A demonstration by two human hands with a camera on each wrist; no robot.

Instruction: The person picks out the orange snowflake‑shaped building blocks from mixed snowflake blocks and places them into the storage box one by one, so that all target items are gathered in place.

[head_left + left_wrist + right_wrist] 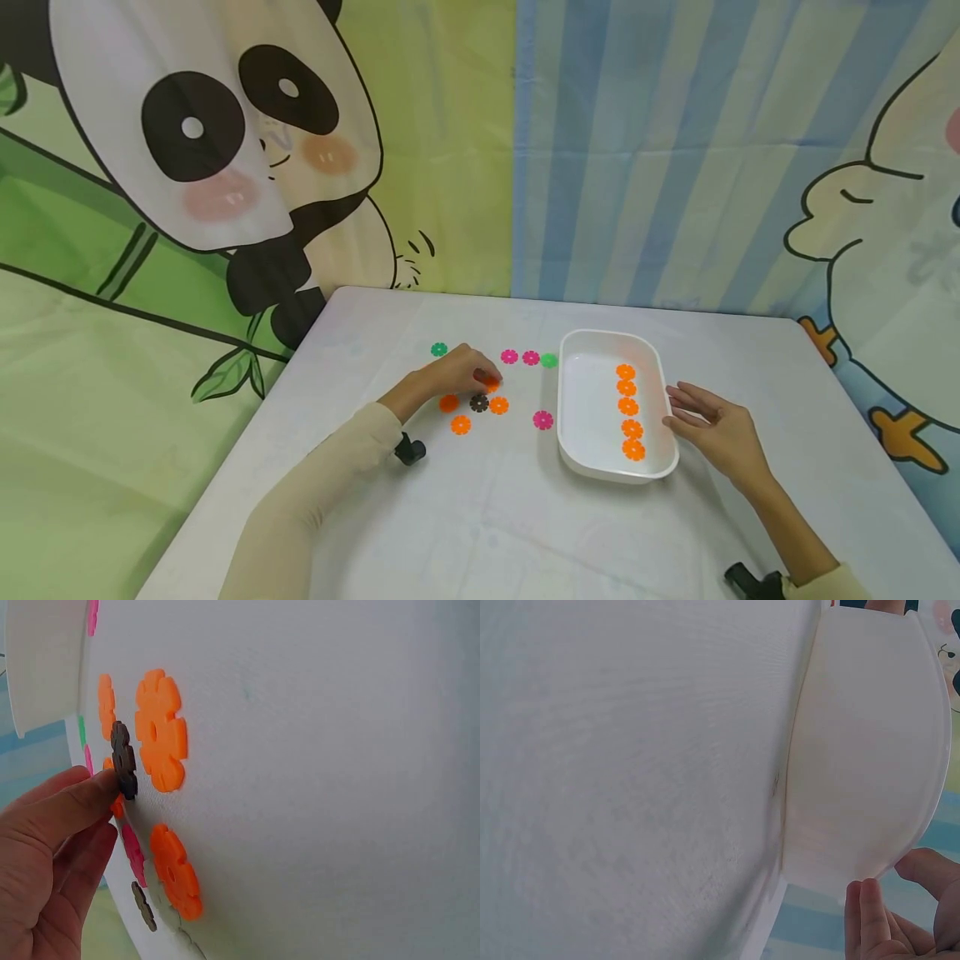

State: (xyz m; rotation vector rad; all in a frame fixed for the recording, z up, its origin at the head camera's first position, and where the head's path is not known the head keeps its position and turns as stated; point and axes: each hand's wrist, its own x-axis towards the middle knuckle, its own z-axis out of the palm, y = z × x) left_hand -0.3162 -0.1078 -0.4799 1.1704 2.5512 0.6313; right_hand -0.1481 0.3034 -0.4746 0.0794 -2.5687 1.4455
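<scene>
My left hand (pixel 455 371) reaches down among loose flower-shaped plastic discs and pinches an orange disc (pixel 492 384) at its fingertips. Close to the thumb in the left wrist view lies a black disc (pixel 124 761), which partly covers that orange one. More orange discs (pixel 498 406) lie around it on the table. A white plastic tray (pixel 592 472) stands to the right, with several orange discs (pixel 628 407) in a column inside. My right hand (pixel 716 429) holds the tray's right rim between thumb and fingers; the right wrist view shows the thumb (pixel 926 871) at the rim.
Pink discs (pixel 531 357) and a light green disc (pixel 549 360) lie left of the tray. A darker green disc (pixel 438 349) is beyond the left hand, and one pink disc (pixel 543 420) lies nearer the tray's side. A printed cloth (pixel 450 167) hangs behind the white table (pixel 480 517).
</scene>
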